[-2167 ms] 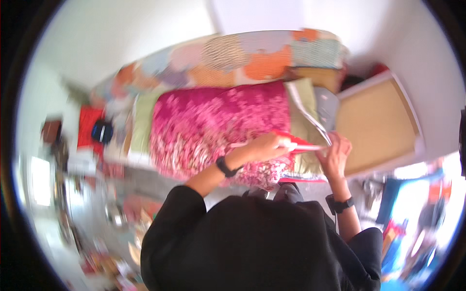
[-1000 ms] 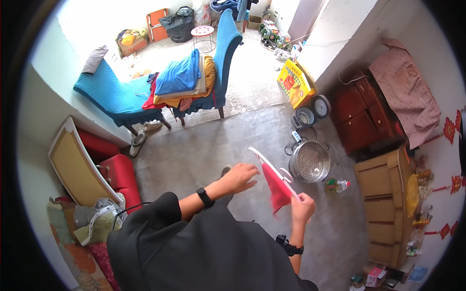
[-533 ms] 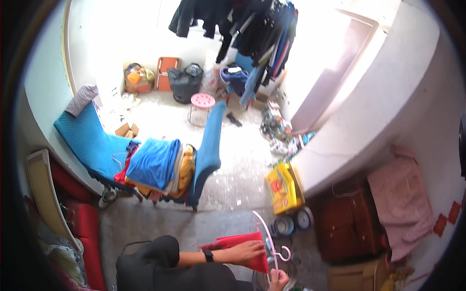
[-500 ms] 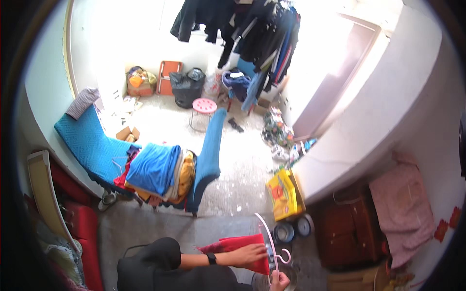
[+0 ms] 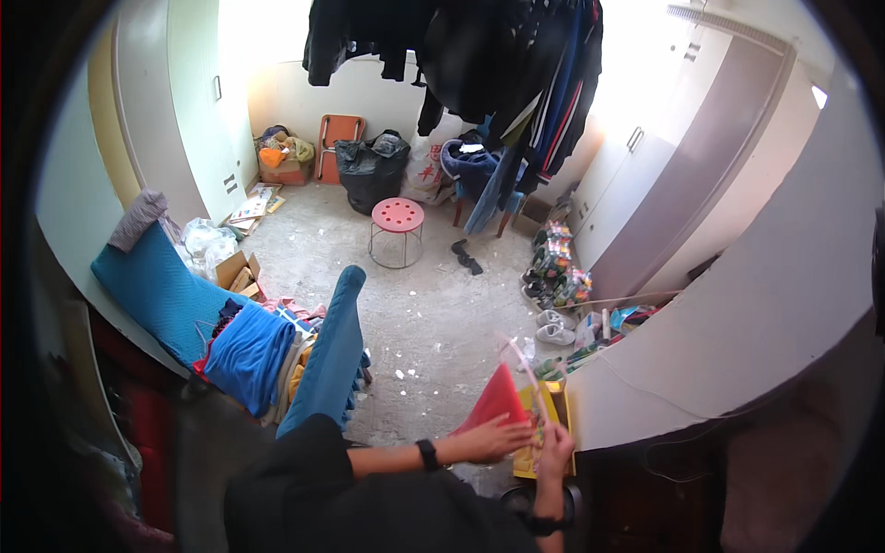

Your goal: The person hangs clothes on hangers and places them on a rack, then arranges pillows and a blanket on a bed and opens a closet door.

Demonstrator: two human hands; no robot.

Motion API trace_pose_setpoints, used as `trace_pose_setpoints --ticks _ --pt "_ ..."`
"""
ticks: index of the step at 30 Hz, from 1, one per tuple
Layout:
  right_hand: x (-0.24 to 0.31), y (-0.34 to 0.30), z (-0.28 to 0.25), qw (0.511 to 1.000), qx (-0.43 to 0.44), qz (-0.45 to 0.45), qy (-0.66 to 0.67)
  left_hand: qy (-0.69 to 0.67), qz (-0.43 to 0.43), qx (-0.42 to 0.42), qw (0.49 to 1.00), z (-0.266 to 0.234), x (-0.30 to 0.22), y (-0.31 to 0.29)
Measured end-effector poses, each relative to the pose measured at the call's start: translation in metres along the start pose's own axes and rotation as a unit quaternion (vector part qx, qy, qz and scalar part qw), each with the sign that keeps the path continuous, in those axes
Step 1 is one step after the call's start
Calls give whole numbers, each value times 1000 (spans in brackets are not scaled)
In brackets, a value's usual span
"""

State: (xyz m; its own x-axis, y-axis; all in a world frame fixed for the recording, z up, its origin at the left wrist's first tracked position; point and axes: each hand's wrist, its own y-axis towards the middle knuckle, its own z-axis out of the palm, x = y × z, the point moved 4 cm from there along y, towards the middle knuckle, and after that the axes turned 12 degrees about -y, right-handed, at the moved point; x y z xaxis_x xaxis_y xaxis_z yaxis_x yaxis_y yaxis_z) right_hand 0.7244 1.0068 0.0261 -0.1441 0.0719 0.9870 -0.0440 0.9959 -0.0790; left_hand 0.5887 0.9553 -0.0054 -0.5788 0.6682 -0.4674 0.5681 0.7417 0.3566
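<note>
currently the left hand (image 5: 493, 439) pinches the red garment (image 5: 498, 404); the right hand (image 5: 554, 447) grips its clothes hanger (image 5: 521, 364). light, limp fabric: likely best held by the stiff hanger.

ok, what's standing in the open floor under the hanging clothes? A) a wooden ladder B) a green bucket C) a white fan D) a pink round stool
D: a pink round stool on thin metal legs stands alone on the concrete floor, just below the dark hanging clothes.
</note>
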Motion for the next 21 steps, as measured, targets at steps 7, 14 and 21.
trace_pose_setpoints --ticks 7,14,21 --pt "105 241 62 992 72 -75 -77 -60 -77 -61 993 -136 156 147" --pt "225 448 140 984 94 -134 67 -39 -37 -164 985 -216 329 255" --pt "359 617 160 983 46 -114 133 -67 -31 -245 967 -287 500 386"
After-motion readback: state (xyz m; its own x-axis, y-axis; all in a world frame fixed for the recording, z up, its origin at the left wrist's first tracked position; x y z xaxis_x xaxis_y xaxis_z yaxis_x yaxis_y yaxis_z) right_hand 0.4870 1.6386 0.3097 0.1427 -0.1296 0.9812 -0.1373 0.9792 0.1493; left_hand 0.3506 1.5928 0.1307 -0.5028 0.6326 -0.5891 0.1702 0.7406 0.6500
